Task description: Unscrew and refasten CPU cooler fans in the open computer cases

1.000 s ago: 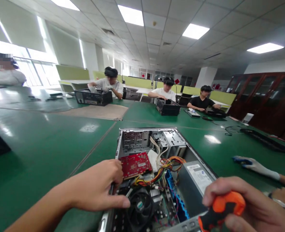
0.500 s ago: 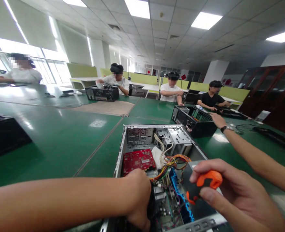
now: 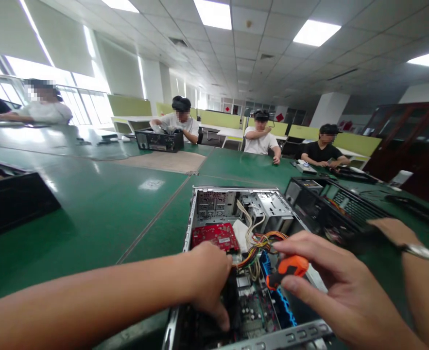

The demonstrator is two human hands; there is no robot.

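Note:
An uncovered computer case (image 3: 190, 218) lies before me, its inside facing up. My left hand (image 3: 212, 277) reaches into it from the left, fingers and thumb curled around a black part (image 3: 231, 296) whose kind I cannot make out. My right hand (image 3: 331, 287) pinches the orange and black handle of a screwdriver (image 3: 292, 267) above the case; its tip is hidden. A red circuit card (image 3: 214, 236) lies beyond my left hand, near coloured power cables (image 3: 258, 248). A blue-edged strip (image 3: 285, 306) runs below the screwdriver.
To the right, another person's hand (image 3: 392, 231) with a wristwatch is at a second black computer case (image 3: 319, 204). A black case (image 3: 17, 204) stands at the left on the green table (image 3: 127, 209). Several people sit across, one at another case (image 3: 159, 141).
The second case has shifted right and turned, along with the other person's hand. My right hand has moved the screwdriver left and slightly up. My left hand stays inside the case, its thumb now showing.

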